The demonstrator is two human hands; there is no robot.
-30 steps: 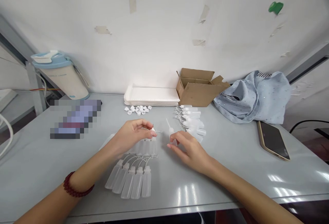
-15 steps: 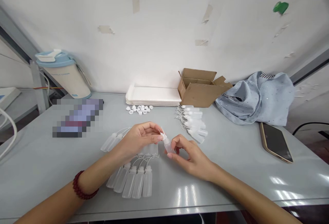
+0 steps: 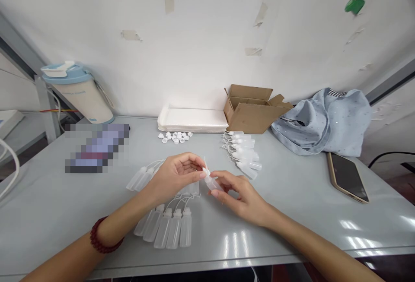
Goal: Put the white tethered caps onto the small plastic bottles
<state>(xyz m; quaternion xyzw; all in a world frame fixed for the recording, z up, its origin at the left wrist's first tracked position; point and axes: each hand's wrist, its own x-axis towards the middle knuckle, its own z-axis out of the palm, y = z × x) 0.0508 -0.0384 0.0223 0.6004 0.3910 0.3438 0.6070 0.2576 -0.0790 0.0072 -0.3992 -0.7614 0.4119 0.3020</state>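
A small translucent bottle with a white top is held between my hands above the table. My left hand pinches the white cap at its upper end. Around the bottle's body are the fingers of my right hand. Under and beside my left forearm lie several bottles with thin tubes at their necks, partly hidden by the arm. More capped bottles lie in a column behind my right hand. Loose white caps form a small group farther back.
Against the wall stand a stack of white trays and an open cardboard box. A blue cloth bag and a phone are on the right. On the left are a tumbler and a pixelated object.
My right fingers have shifted on the bottle, with the index finger now extended toward its neck. The bottle is tilted slightly more. My left hand keeps its pinch at the top.
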